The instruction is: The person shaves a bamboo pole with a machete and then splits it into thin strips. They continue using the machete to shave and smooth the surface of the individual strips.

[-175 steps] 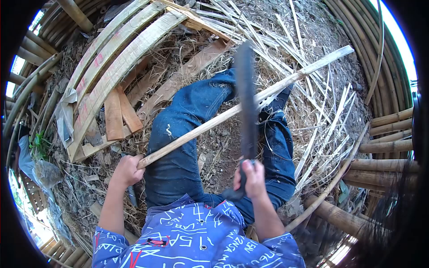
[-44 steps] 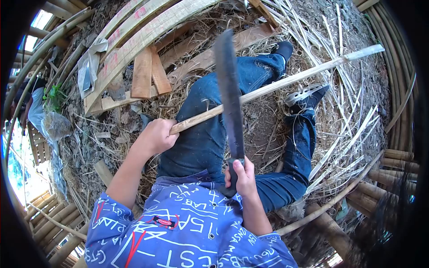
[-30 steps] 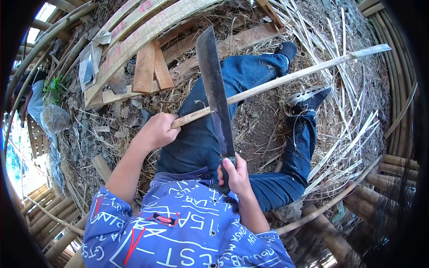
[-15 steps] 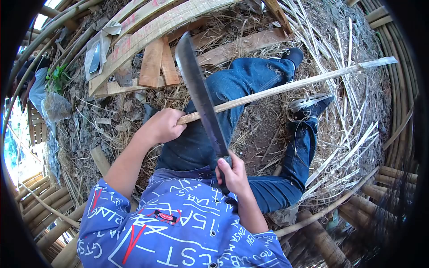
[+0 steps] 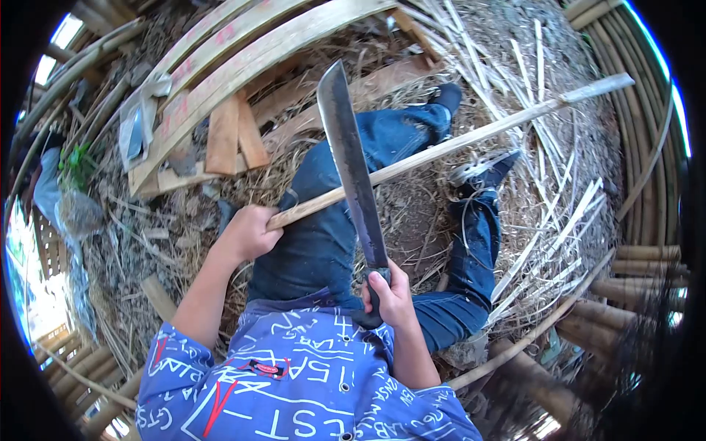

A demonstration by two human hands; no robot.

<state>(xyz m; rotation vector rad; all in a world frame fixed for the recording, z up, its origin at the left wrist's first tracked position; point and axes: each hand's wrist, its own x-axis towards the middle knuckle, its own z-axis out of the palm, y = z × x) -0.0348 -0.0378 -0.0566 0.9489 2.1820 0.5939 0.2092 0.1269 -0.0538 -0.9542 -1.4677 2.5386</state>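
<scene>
My left hand (image 5: 252, 232) is wrapped round the near end of a long pale wooden stick (image 5: 471, 142). The stick slants up to the right, over my bent legs in dark blue jeans (image 5: 303, 242). In my right hand (image 5: 391, 295), closed on its dark handle, is a machete (image 5: 354, 165). Its broad blade points away from me with the tip up, and in this view it crosses over the stick. Beyond the crossing, the stick's far end reaches over the shavings at the right.
Long planks (image 5: 272, 70) lie at the upper left, with short brown boards (image 5: 222, 140) beneath. A phone-like object in a plastic bag (image 5: 137, 132) rests on them. Pale split strips (image 5: 548, 242) litter the ground at right. Bamboo poles (image 5: 651, 169) wall the sides.
The machete has shifted slightly right and stands more upright across the stick. The stick's near end and my left hand appear lower and further left; the whole view has shifted a little.
</scene>
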